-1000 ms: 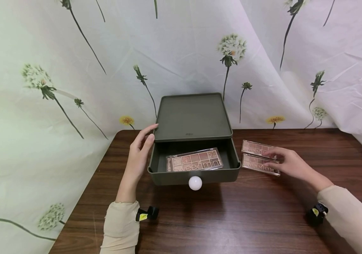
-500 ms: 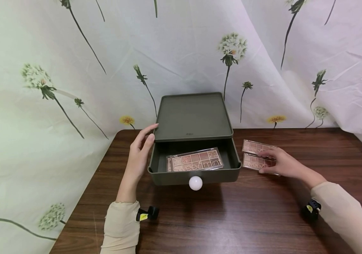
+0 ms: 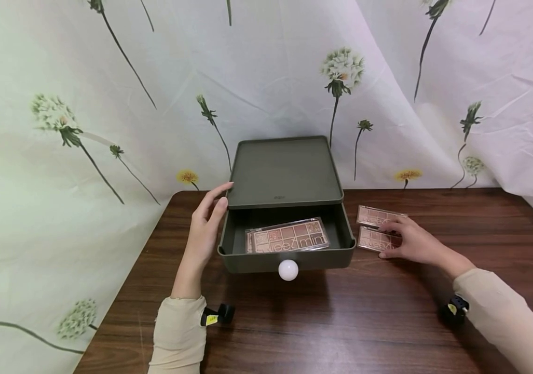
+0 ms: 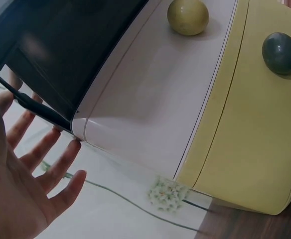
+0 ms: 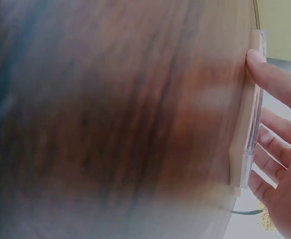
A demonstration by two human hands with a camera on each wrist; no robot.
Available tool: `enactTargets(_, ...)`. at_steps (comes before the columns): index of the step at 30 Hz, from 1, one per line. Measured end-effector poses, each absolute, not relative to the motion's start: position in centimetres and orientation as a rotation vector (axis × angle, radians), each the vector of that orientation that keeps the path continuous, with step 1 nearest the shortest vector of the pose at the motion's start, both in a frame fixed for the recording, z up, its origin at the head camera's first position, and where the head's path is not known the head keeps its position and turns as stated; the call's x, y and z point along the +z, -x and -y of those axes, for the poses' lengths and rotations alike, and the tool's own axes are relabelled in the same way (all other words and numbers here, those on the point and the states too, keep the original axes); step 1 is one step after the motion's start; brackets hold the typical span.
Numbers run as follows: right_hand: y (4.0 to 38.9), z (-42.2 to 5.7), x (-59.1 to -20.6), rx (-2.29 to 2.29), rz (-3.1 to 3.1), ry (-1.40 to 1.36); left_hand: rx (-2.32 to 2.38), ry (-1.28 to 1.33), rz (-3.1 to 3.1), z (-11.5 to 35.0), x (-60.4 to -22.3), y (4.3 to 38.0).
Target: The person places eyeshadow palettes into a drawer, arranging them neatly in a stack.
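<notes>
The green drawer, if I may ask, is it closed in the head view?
No, the green drawer stands pulled out, with eyeshadow palettes visible inside it.

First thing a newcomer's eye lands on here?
Likely the dark green drawer, pulled out mid-frame in the head view, its white knob in front and palettes inside. Two more palettes sit to its right. Behind, big printed dandelions cover the white backdrop.
</notes>
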State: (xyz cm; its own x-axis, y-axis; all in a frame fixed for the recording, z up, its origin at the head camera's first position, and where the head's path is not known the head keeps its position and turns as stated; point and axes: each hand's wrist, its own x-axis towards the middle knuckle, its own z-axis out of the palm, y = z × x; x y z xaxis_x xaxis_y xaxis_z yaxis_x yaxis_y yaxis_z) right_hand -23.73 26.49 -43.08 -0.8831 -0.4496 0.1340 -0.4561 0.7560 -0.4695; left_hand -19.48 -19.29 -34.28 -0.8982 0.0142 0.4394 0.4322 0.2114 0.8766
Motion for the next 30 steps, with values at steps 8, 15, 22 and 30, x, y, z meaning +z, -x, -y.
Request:
enactTargets(8, 23.3, -26.3, -42.6, 0.785, 2.965, -0.740, -1.732, 0.420, 2.156, 19.3, -34.3, 19.5)
enactTargets(15, 22.6, -26.1, -41.4, 0.799, 2.923, -0.782, -1.732, 0.418, 2.159, 19.3, -34.3, 19.5)
enactTargets(22, 21.8, -26.3, -40.2, 0.801, 2.932, -0.766, -1.727, 0.423, 2.165, 19.2, -34.2, 19.4)
enactTargets(30, 20.4, -26.2, -38.8, 0.738, 2.810, -0.790, -1.730, 0.428, 2.155, 19.3, -34.3, 19.4)
